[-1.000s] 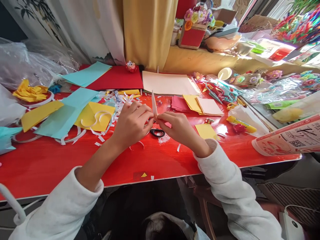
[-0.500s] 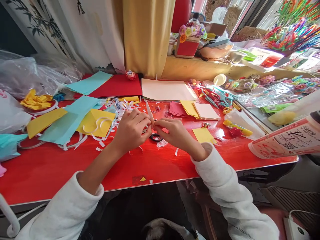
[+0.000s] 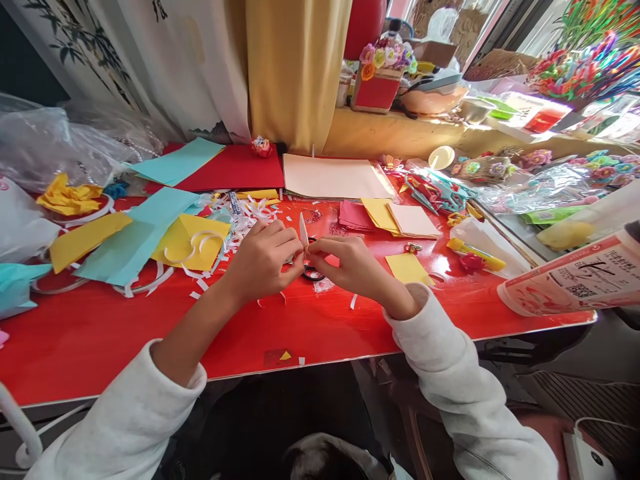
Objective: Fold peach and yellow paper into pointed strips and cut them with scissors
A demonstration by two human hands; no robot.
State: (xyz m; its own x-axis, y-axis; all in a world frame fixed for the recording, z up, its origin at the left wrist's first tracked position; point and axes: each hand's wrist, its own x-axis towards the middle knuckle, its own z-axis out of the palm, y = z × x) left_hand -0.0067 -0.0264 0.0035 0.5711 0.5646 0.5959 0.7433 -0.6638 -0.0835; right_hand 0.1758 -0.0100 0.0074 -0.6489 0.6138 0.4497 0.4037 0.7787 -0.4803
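Both hands meet above the red table [image 3: 240, 340]. My left hand [image 3: 267, 257] has its fingers curled in a pinch on a narrow pale paper piece [image 3: 303, 231], whose pointed end stands up between the hands. From the other side my right hand [image 3: 347, 263] pinches the lower part of the same piece, fingertips nearly touching the left ones. Black-handled scissors [image 3: 314, 274] lie on the table behind the fingertips, partly hidden by them. White paper scraps [image 3: 255, 212] are scattered beyond my left hand.
Yellow [image 3: 193, 243] and light blue sheets [image 3: 140, 233] lie at left. A pale paper stack [image 3: 333, 177] is at the back, small coloured squares [image 3: 413, 220] and a yellow glue tube [image 3: 475, 255] at right. A large labelled cup [image 3: 570, 280] leans in at the right edge.
The pale paper piece has turned slightly more upright between the fingers and its tip sits a little lower. Both hands keep their pinch in nearly the same place.
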